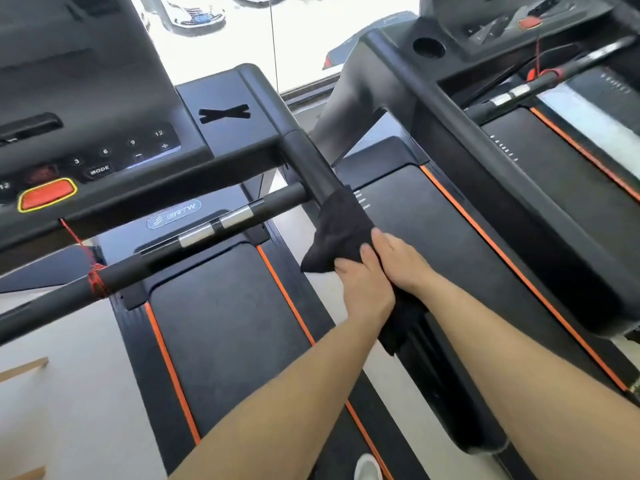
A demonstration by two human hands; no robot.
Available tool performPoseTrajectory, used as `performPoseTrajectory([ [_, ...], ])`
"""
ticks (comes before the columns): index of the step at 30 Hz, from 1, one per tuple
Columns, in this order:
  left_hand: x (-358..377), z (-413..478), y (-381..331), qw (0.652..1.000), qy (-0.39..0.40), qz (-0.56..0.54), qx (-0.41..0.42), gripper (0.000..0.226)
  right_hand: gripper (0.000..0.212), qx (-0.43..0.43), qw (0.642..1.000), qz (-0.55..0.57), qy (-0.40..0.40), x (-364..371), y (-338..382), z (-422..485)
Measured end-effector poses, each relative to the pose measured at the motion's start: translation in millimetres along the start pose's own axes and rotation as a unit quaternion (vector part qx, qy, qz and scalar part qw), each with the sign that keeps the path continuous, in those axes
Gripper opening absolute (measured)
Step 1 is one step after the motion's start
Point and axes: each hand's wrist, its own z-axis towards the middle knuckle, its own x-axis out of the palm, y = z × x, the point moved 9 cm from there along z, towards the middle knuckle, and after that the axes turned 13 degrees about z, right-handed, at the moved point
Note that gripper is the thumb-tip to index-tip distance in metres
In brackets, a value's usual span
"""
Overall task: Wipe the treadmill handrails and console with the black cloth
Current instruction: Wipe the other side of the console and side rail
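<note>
Single head-worn view, looking steeply down, close over right handrail (313, 168), console (104, 147) at left

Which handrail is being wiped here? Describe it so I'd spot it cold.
Start at the near treadmill's console with its red stop button. From the console's right corner a thick black side handrail runs down toward the viewer. Unlike the thin crossbar with silver sensors, it has the black cloth wrapped round it, gripped by both hands.
</note>
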Motion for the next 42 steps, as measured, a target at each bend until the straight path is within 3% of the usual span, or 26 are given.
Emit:
performPoseTrajectory([
  [6,-53.4,84.1,-39.3,0.995,-0.088,-0.054,0.015,0.073,0.061,-0.028,0.994,0.093,0.050,16.8,53.6,72.3],
  [9,-44.9,73.6,-32.4,0.993,-0.091,-0.077,0.026,0.070,0.060,-0.039,0.989,0.117,0.075,18.0,41.3,68.3],
  [12,-11.7,25.3,-5.0,0.991,-0.084,-0.101,0.026,0.061,0.078,-0.056,0.989,0.113,0.071,10.3,6.9,32.0],
  [18,62.4,-89.8,48.7,0.995,-0.074,-0.060,0.031,0.056,0.047,-0.002,0.970,0.219,0.100,-12.3,-114.0,-75.9],
  [22,52.0,-71.5,39.2,0.993,-0.116,-0.028,-0.024,0.061,0.052,-0.011,0.982,0.172,0.077,-14.0,-88.5,-62.5],
  [28,14.5,-33.7,3.9,0.988,-0.153,-0.029,0.017,0.054,0.050,-0.062,0.979,0.177,0.076,-6.4,-43.2,-26.7],
  [31,35.0,-74.7,18.1,0.986,-0.158,-0.022,0.049,0.040,0.035,-0.102,0.976,0.168,0.096,-6.3,-70.5,-53.9],
  [34,69.5,-141.8,45.5,0.979,-0.188,-0.022,0.073,0.046,0.036,-0.123,0.973,0.176,0.087,-23.0,-113.6,-112.5],
  [38,125.4,-206.7,95.8,0.984,-0.153,-0.031,0.079,0.057,0.019,-0.058,0.964,0.257,0.034,-35.9,-188.7,-200.2],
  [39,137.1,-215.0,108.1,0.988,-0.132,-0.040,0.070,0.058,0.020,-0.041,0.958,0.282,0.034,-32.2,-206.6,-214.6],
  [42,152.2,-225.3,124.4,0.988,-0.116,-0.080,0.065,0.058,0.060,-0.043,0.959,0.276,0.052,-22.2,-232.6,-217.1],
])
